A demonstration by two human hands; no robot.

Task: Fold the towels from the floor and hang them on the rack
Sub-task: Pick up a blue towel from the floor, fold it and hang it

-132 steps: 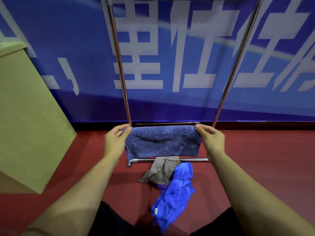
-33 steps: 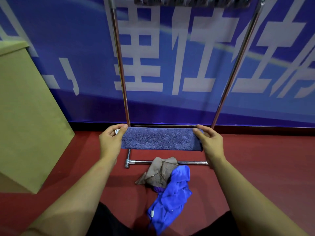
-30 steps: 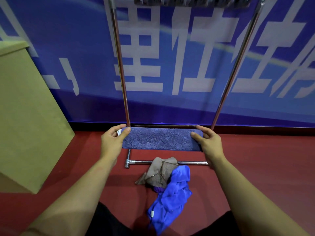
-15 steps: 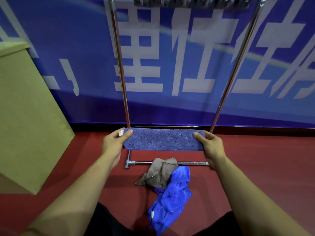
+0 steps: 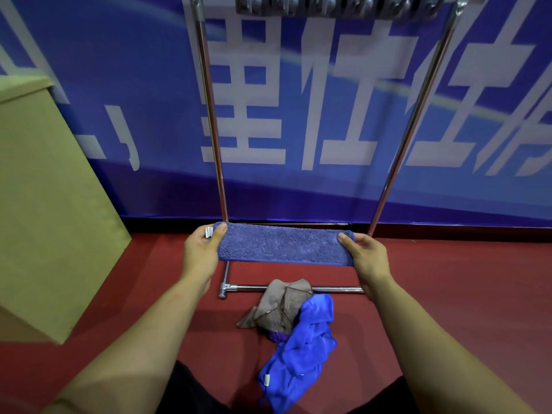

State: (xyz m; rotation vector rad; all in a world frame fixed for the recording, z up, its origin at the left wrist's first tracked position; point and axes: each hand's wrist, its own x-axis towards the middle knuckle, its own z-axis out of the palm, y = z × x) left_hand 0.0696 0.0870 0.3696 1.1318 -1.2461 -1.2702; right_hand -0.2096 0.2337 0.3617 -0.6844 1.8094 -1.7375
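We hold the folded purple towel (image 5: 283, 245) level in the air, in front of the metal rack (image 5: 409, 121). Our left hand (image 5: 200, 253) takes its left end: the thumb lies on top near the far corner and the other fingers are curled under the cloth, so this grip is clamped on the towel. A small white label (image 5: 208, 232) sticks out beside the thumb. Our right hand (image 5: 366, 258) takes the right end in the same way, thumb on top and fingers below, also clamped on the towel. The towel is a long narrow band; its near edge is straight, and its far edge reaches the foot of the two upright poles.

The towel touches no bar of the rack that we can see. Between the two poles there is open room, going up to the top bar, where a row of grey things (image 5: 337, 6) hangs; we cannot tell what they are. Below the towel, the low front bar (image 5: 251, 288) of the rack lies on the red floor (image 5: 463, 282).

On the floor, a brown towel (image 5: 282, 309) lies crumpled over this low bar, and a bright blue towel (image 5: 301, 351) lies just beside it, touching it, nearer to us. At the left stands a tan box (image 5: 44, 204), well apart from our left arm. Behind the rack is a blue wall banner (image 5: 313, 94) with white characters.
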